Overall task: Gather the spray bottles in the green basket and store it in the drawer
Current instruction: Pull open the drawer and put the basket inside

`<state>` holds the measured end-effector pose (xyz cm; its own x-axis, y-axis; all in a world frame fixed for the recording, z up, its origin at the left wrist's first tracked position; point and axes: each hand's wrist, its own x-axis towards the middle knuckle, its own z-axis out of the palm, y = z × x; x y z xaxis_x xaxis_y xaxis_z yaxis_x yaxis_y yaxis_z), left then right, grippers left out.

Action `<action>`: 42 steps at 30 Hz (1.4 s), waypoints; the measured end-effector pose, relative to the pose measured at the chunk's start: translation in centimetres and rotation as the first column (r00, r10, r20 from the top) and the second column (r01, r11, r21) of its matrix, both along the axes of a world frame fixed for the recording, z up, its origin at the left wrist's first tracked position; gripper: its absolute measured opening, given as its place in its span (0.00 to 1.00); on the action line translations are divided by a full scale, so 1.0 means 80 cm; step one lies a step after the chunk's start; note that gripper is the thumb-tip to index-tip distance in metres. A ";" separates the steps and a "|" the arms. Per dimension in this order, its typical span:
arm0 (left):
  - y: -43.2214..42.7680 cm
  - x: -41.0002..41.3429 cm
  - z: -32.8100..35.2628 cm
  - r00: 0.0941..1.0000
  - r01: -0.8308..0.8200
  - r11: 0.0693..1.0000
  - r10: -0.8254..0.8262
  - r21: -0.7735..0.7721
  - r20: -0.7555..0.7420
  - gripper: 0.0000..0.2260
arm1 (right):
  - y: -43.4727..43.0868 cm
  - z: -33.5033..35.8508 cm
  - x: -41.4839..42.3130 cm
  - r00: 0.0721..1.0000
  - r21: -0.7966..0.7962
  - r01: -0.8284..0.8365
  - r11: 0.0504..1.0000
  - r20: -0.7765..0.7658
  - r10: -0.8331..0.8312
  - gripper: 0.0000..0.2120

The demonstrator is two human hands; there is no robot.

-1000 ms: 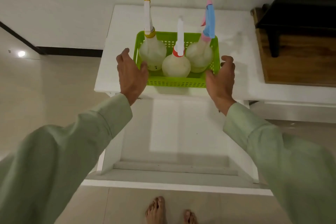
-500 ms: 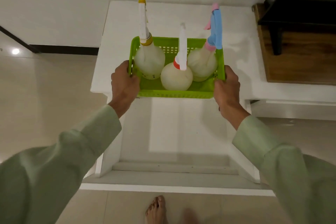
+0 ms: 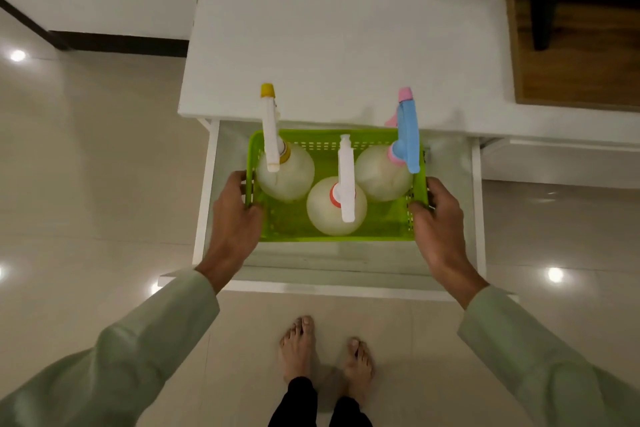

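Note:
The green basket (image 3: pixel 298 224) is inside the open white drawer (image 3: pixel 477 204), below the cabinet top. Three round pale spray bottles stand upright in it: one with a yellow-tipped white head (image 3: pixel 285 172) at the left, one with a red collar and white head (image 3: pixel 334 208) in the middle front, one with a blue and pink head (image 3: pixel 382 172) at the right. My left hand (image 3: pixel 233 215) grips the basket's left wall. My right hand (image 3: pixel 438 218) grips its right wall. Whether the basket rests on the drawer floor is unclear.
The white cabinet top (image 3: pixel 346 28) lies behind the drawer. A wooden surface with a dark object (image 3: pixel 575 38) sits at the far right. My bare feet (image 3: pixel 325 354) stand on the glossy tiled floor just in front of the drawer's front panel (image 3: pixel 311 282).
Both hands took hold of the basket on the cabinet top, lifted it off toward me, and lowered it into the open drawer. The bottles stayed upright in it.

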<state>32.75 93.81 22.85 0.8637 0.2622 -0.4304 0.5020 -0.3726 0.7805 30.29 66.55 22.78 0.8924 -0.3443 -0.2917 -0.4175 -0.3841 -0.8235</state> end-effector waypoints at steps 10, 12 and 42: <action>-0.015 -0.013 -0.144 0.980 0.001 0.995 -0.021 -0.099 -0.199 0.22 | -0.015 -0.139 -0.015 0.953 -0.017 0.044 0.999 -0.298 -0.047 0.17; -0.018 -0.010 -0.173 0.969 -0.009 0.992 -0.023 -0.130 -0.246 0.22 | -0.017 -0.167 -0.014 0.937 -0.023 0.062 0.998 -0.344 -0.066 0.16; -0.012 -0.055 -0.142 0.842 0.389 0.919 -0.326 0.065 -0.430 0.20 | -0.044 -0.141 -0.048 0.690 0.029 -0.130 0.991 -0.715 0.111 0.25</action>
